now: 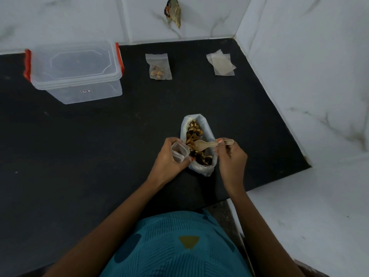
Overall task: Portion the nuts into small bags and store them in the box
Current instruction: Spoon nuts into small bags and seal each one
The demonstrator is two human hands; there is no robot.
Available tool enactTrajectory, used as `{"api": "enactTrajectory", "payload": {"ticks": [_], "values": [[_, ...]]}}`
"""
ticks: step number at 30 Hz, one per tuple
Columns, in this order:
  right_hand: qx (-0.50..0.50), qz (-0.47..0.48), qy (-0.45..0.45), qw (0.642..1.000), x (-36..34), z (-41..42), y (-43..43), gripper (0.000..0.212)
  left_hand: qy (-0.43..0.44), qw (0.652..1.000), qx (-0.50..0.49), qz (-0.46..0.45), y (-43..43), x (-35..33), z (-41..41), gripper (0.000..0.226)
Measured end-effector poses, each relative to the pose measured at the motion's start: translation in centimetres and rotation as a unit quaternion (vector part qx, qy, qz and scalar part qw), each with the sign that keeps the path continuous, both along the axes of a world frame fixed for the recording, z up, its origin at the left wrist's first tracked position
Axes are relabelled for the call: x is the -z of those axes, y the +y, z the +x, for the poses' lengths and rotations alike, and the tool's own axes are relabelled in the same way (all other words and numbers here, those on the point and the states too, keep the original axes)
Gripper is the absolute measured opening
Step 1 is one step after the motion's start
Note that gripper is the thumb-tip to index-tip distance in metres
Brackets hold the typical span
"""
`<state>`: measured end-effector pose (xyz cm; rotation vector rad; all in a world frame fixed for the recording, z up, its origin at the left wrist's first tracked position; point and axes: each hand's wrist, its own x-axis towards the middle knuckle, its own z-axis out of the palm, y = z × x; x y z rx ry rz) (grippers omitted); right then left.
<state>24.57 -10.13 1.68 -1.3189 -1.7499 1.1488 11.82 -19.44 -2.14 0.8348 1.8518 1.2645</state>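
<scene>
Left hand: we noted the left hand [169, 156] gripping an empty small bag [179, 151], fingers curled round it, mouth held open and facing up.
Reason for hold: we judged the open mouth was kept beside the supply so that a spoonful would travel only a short way.
Right hand: the right hand [229, 156] pinched the handle of a wooden spoon [207, 145], its bowl lying over the nuts [194, 129].
Spoon load: we could not tell whether the bowl carried anything.
Supply: the large bag [209, 132] stood on the black counter [99, 146] with its top rolled down, which we took as a way to keep the nuts reachable.
Nuts vs hands: they lay directly between both hands, and the small bag sat just beside the large bag's left rim.
Finished portion: one filled bag [158, 66] lay flat at the far side, well apart from the hands.
Spare bags: a stack of empty bags [220, 62] rested at far right.
Box: the clear box [75, 72] stood far left with its lid on, and we saw no bags inside.
Stage: we judged a second portion was at the scooping step, and boxing had not yet been done.
Risk: we expected nuts could spill past the narrow mouth.
</scene>
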Motion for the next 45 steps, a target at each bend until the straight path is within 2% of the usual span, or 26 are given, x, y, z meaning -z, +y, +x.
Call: {"api": "enactTrajectory", "payload": {"ticks": [7, 15, 19, 25, 35, 38, 42, 45], "values": [[-0.022, -0.04, -0.004, 0.999, 0.4, 0.6, 0.9, 0.014, 0.001, 1.0, -0.003, 0.015, 0.0, 0.0, 0.0, 0.047], [0.025, -0.106, 0.053, 0.993, 1.1, 0.6, 1.3, 0.019, 0.004, 1.0, 0.0, 0.01, 0.0, 0.3, 0.0, 0.05], [0.038, -0.107, 0.091, 0.989, 0.9, 1.0, 1.4, 0.022, 0.001, 1.0, 0.001, 0.015, 0.0, 0.1, 0.0, 0.05], [0.007, -0.109, 0.066, 0.992, 1.5, 0.3, 0.4, 0.017, 0.001, 1.0, 0.003, 0.006, 0.0, 0.2, -0.1, 0.051], [0.097, -0.251, 0.172, 0.947, 1.5, 1.1, 1.4, 0.021, 0.0, 1.0, 0.009, 0.01, 0.0, -0.3, -0.1, 0.05], [0.097, -0.256, 0.177, 0.945, 1.5, 1.4, 1.5, 0.02, -0.001, 1.0, 0.004, 0.011, 0.0, -0.4, 0.0, 0.05], [0.089, -0.221, 0.138, 0.961, 1.2, 2.0, 1.6, 0.021, 0.003, 1.0, 0.005, 0.006, 0.0, -0.4, 0.0, 0.051], [0.096, -0.226, 0.152, 0.957, 0.8, 2.2, 1.8, 0.02, 0.031, 0.999, -0.001, -0.016, -0.1, -0.2, 0.1, 0.053]]}}
